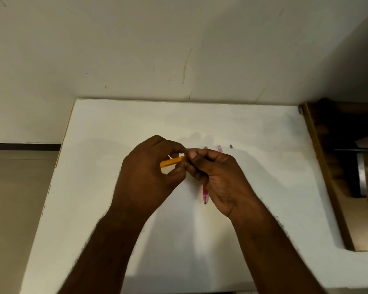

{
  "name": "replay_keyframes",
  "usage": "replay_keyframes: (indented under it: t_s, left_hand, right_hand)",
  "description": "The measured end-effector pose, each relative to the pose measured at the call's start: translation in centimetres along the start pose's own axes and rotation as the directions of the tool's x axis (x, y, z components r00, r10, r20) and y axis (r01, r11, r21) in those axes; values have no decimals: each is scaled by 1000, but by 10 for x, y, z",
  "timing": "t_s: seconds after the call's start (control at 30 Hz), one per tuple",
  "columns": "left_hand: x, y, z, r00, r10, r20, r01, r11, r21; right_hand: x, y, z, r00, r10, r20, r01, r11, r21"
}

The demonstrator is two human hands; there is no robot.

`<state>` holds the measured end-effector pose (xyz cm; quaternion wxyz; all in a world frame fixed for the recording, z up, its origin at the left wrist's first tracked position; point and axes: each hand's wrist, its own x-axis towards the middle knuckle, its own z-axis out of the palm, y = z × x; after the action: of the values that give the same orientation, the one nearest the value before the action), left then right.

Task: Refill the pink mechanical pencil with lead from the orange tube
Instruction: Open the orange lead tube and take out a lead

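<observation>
Left hand (149, 172): at the centre of the frame, fingers curled closed around the slim orange plastic lead tube (172, 161), which points right toward the other hand.
Right hand (218, 177): just right of centre, thumb and forefinger pinched together at the tube's right end; whether they hold a cap, a lead or only the tube's tip I cannot tell.
Pink pencil: the translucent pink mechanical pencil (205, 196) lies on the white table (106, 128) beneath the right hand, only its tip end showing below the palm.
Loose parts: a small pink cap-like piece (220, 148) and a tiny dark grey piece (231, 146) lie on the table right of centre, just above the right hand.
Done so far: judging by those pieces, the pencil seems already opened.
Left to do: draw out a lead, feed it into the pencil barrel, refit the removed parts.
</observation>
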<state>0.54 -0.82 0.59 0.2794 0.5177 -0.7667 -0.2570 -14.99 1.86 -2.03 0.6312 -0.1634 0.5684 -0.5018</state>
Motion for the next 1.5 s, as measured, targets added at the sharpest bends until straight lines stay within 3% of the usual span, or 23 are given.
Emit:
replay_keyframes:
  t_s: [0.17, 0.27, 0.43, 0.9, 1.1, 1.27, 1.5]
  left_hand:
    - [0, 1, 0, 1000, -9, -1, 9, 1000, -17]
    - [0, 1, 0, 999, -35, 20, 36, 999, -37]
    - [-1, -2, 2, 996, -71, 44, 74, 995, -62]
    - [0, -7, 4, 996, -93, 11, 93, 990, -105]
    - [0, -6, 6, 996, -84, 11, 85, 991, -99]
    - [-1, -8, 7, 997, -81, 12, 81, 992, -99]
    - [-1, -7, 10, 995, -96, 25, 98, 990, -98]
  right_hand:
    - [-1, 0, 1, 1000, -4, 3, 4, 999, 36]
    - [-2, -2, 0, 995, -98, -21, 95, 991, -98]
    - [-3, -3, -3, 960, -279, -4, 256, 888, -383]
    - [-2, -17, -7, 969, -239, -62, 225, 958, -176]
    - [0, -14, -8, 954, -292, -70, 266, 931, -251]
    - [0, -13, -9, 909, -409, -76, 360, 865, -349]
    - [-3, -11, -7, 801, -598, -31, 484, 677, -554]
